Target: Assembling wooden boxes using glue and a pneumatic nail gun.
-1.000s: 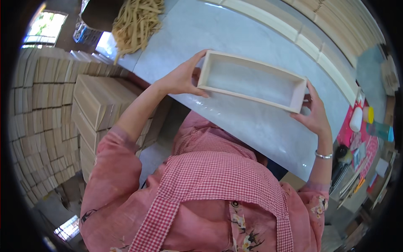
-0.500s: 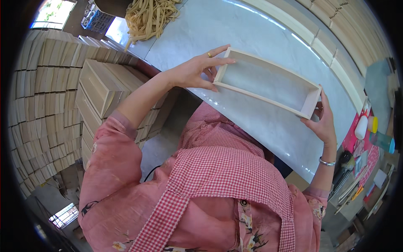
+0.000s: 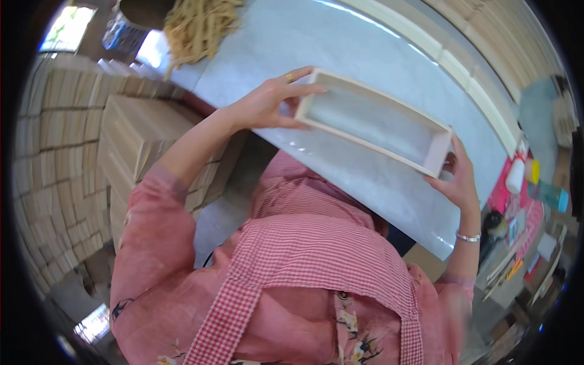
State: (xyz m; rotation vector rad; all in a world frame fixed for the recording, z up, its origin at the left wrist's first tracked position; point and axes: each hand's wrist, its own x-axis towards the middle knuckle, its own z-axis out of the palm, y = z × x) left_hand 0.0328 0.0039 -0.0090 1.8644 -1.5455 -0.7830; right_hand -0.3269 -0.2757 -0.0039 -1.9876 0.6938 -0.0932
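A long, shallow rectangular frame of pale wood (image 3: 438,153) is held between both of my hands, tilted with its right end nearer me. The white tabletop shows through its middle. My left hand (image 3: 264,104) closes on the short left end, with the fingers along the far corner and the thumb at the near corner; a ring is on one finger. My right hand (image 3: 460,182) grips the short right end, its thumb below and its fingers partly hidden behind the wood. Whether the frame touches the table or is held just above it, I cannot tell.
The pale glossy table (image 3: 274,42) carries a heap of tan strips (image 3: 199,30) at its far left. Long wooden pieces (image 3: 453,66) line its far right side. Stacked wooden boxes (image 3: 125,134) stand left. A white bottle (image 3: 516,175) and a teal cup (image 3: 549,196) lie right.
The whole view has shifted a little, so the frame and both hands sit slightly further left in it. My grip on both ends looks the same.
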